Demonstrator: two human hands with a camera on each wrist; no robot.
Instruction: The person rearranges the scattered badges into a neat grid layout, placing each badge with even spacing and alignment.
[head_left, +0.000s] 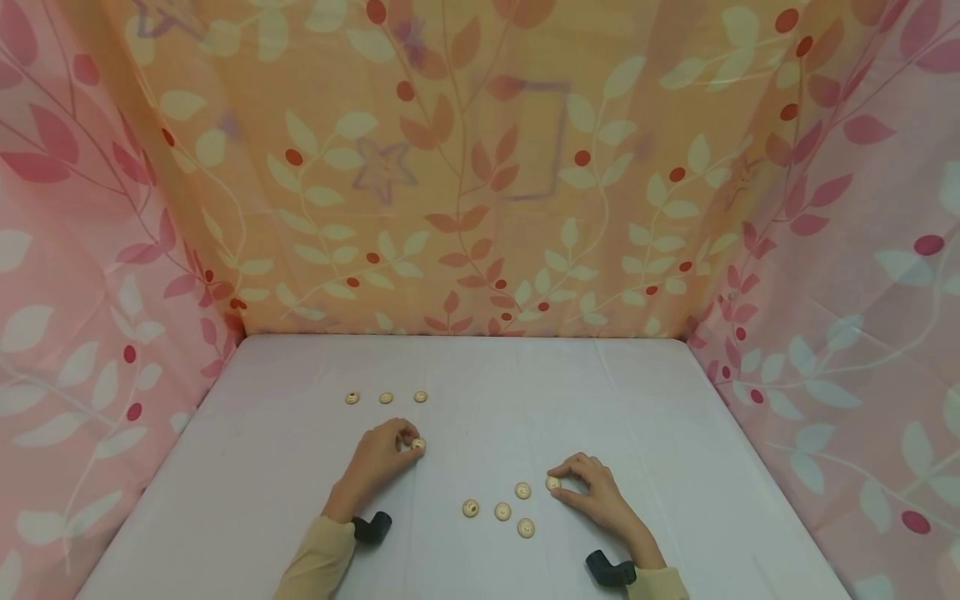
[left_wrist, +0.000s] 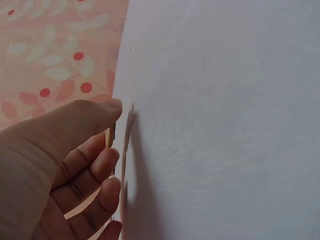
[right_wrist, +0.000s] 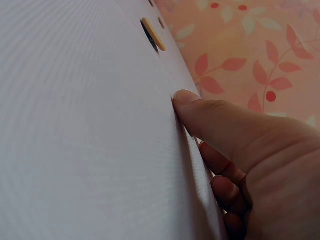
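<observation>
My left hand [head_left: 381, 458] pinches a small round wooden disc [head_left: 418, 444] between thumb and fingers, low over the white table. Its thin edge [left_wrist: 109, 138] shows below the thumb in the left wrist view. Farther off on the table, three similar discs [head_left: 386, 398] form a row. With thumb and forefinger my right hand [head_left: 597, 497] grips another pale disc [head_left: 552, 482] at the tabletop; the thumb hides it in the right wrist view. Several loose discs [head_left: 502, 512] lie just left of that hand, and one disc [right_wrist: 153, 35] appears beyond its thumb in the right wrist view.
A white-covered table [head_left: 465, 367] spans the space before me. Floral cloth hangs behind it [head_left: 465, 275] and along the left and right sides. Each wrist carries a black band mount [head_left: 611, 570] next to a beige sleeve [head_left: 321, 554].
</observation>
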